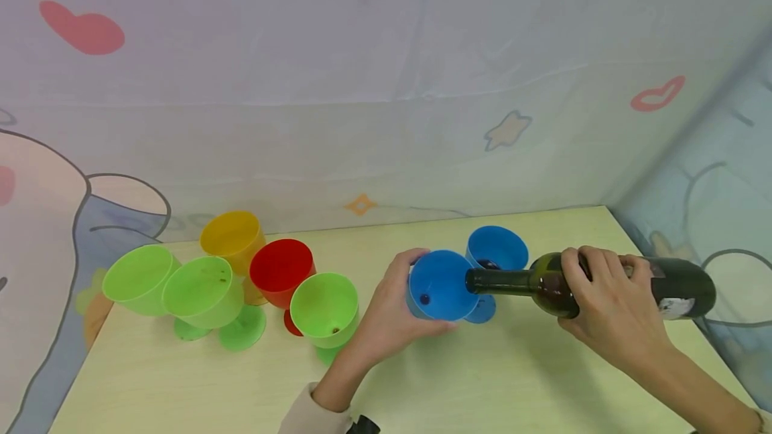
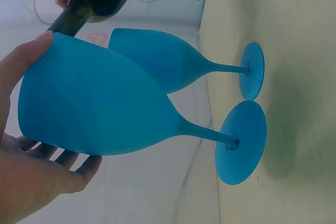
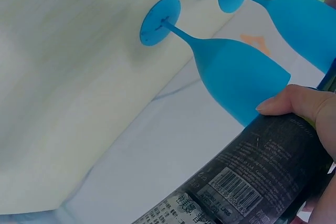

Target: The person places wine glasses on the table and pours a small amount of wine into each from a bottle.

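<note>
My left hand grips the bowl of a blue wine glass, thumb on one side and fingers on the other. A small dark spot shows inside that bowl. In my right hand is a dark green wine bottle, held nearly level with its neck over the glass's right rim. A second blue glass stands just behind, with something dark inside. The left wrist view shows the held glass's foot near the table surface; whether it touches is hard to tell. The bottle's printed back label faces the right wrist camera.
Left of the hands stand a red glass, a yellow glass and several green glasses, one green glass close by my left wrist. They share a pale wooden table. A printed cloth hangs behind it.
</note>
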Action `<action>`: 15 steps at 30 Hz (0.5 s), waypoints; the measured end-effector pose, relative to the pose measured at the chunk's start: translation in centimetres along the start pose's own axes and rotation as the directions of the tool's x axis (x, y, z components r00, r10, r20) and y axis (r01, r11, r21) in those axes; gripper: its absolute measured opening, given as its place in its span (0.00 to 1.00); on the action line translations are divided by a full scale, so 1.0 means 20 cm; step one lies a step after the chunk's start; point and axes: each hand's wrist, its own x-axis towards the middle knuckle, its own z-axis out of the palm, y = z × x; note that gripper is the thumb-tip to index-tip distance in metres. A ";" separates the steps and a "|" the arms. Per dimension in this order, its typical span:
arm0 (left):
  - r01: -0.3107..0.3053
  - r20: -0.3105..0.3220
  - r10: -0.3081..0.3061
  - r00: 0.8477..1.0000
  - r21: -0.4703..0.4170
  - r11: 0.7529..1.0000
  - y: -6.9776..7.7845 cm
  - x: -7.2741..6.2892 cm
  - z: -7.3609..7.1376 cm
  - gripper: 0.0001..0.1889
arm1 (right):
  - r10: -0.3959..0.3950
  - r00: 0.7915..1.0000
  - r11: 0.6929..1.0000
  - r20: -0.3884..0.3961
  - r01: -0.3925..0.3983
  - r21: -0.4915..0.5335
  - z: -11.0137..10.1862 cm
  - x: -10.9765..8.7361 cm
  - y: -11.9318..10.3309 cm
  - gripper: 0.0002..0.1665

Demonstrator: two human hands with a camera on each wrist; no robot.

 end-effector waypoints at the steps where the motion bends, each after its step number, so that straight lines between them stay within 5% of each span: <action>1: -0.002 0.001 0.002 1.000 -0.003 1.000 0.00 0.00 0.00 0.45 | -0.002 1.000 1.000 -0.004 0.002 -0.003 0.00 0.00 0.00 0.45; 15: -0.012 -0.003 0.012 1.000 -0.005 1.000 0.00 0.00 0.00 0.45 | -0.039 0.997 0.999 -0.073 0.037 -0.035 -0.01 0.03 0.01 0.46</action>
